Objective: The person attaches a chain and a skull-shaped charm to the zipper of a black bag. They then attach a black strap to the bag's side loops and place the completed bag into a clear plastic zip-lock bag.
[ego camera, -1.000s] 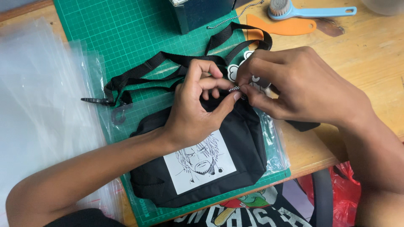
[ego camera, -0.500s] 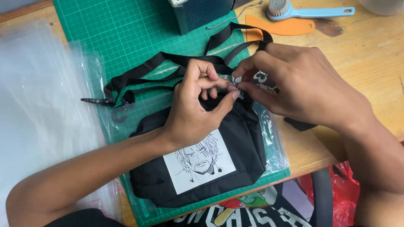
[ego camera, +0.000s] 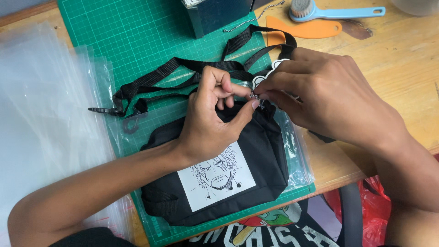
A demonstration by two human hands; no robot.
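Observation:
A small black pouch bag with a white drawn patch lies on a green cutting mat. Its black strap loops across the mat toward the left. My left hand pinches the top edge of the bag at the zipper. My right hand meets it there, fingertips holding a small metal ball chain attached to a white and black charm, mostly hidden under the fingers.
Clear plastic bags are piled at the left. A dark box, an orange scraper and a blue-handled brush lie at the back of the wooden table. A red bag sits below the table edge.
Both hands stay at the bag's zipper; my right hand has shifted slightly left and covers more of the charm while the fingertips work the chain.

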